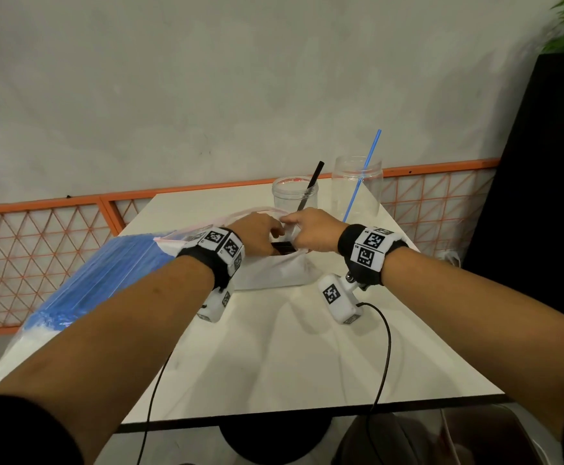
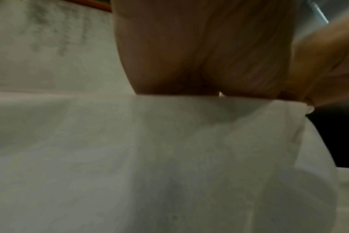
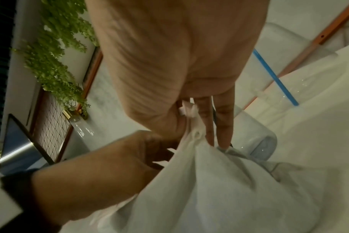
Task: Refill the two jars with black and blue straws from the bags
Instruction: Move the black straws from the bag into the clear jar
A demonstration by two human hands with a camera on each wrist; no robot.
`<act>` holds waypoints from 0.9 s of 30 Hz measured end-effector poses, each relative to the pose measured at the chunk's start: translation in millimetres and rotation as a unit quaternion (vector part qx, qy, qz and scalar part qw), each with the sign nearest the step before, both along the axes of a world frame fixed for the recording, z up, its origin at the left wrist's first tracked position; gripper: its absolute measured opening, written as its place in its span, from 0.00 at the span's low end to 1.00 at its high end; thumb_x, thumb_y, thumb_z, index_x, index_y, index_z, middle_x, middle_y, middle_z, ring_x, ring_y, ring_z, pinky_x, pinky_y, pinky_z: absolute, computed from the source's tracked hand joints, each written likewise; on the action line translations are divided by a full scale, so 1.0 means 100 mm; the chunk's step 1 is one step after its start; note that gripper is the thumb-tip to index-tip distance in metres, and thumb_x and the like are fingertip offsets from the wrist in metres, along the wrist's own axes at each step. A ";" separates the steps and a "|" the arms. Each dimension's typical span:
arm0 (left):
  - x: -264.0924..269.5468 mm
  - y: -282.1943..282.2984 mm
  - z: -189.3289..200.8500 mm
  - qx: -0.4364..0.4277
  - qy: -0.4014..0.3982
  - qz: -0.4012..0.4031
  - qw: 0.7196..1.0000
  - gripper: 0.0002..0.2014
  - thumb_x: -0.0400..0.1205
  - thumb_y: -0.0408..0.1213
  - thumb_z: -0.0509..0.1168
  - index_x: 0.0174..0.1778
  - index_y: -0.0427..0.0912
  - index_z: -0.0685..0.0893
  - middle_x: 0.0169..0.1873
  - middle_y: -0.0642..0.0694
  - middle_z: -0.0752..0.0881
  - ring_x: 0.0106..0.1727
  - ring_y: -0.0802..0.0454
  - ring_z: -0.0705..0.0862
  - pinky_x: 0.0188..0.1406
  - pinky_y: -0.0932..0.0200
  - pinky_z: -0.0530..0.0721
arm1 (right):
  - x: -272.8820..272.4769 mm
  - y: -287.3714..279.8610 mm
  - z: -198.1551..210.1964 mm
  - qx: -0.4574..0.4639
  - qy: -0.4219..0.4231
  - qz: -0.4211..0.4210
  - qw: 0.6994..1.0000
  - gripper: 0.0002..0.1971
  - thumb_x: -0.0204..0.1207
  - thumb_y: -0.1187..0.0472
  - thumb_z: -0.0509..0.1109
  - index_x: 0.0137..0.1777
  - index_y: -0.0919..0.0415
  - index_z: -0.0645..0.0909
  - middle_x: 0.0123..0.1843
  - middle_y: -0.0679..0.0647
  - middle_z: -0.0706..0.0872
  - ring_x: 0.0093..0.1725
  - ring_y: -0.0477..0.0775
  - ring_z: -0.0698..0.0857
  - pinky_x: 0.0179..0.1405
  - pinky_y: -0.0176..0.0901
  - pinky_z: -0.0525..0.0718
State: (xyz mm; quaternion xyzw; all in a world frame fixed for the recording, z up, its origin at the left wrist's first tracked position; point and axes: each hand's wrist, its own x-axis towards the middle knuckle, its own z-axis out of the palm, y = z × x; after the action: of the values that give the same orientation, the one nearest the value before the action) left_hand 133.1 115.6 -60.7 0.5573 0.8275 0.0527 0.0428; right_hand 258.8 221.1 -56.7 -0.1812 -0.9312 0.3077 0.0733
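A white bag point(image 1: 274, 273) stands mid-table, and the ends of black straws point(image 1: 282, 248) show in its open mouth. My right hand point(image 1: 292, 229) pinches the bag's rim point(image 3: 195, 135) between thumb and fingers. My left hand point(image 1: 274, 234) curls over the opposite rim, its fingertips hidden inside the mouth. Behind the hands stands a short clear jar point(image 1: 294, 193) holding one black straw point(image 1: 310, 186). To its right a taller clear jar point(image 1: 357, 186) holds one blue straw point(image 1: 362, 176). A clear bag of blue straws point(image 1: 106, 273) lies under my left forearm.
The white table point(image 1: 290, 357) ends at a dark front edge. An orange lattice rail point(image 1: 56, 250) runs behind it below a grey wall. A black panel point(image 1: 542, 196) with a green plant stands at the right. Wrist-camera cables hang over the near edge.
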 end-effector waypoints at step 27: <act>-0.32 0.17 -0.03 0.041 -0.100 -0.027 0.994 0.06 0.84 0.38 0.66 0.55 0.43 0.79 0.43 0.45 0.89 0.41 0.48 0.87 0.46 0.53 0.83 | -0.07 0.13 -0.02 -0.270 -0.007 -0.035 0.962 0.31 0.76 0.79 0.57 0.78 0.57 0.68 0.71 0.65 0.75 0.66 0.67 0.80 0.62 0.64 0.82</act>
State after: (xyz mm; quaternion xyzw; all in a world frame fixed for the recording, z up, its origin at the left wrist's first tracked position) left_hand 101.5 132.6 -64.1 0.5730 0.8006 0.1408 0.1045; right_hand 252.0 234.2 -58.7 -0.2290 -0.8069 0.5438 0.0260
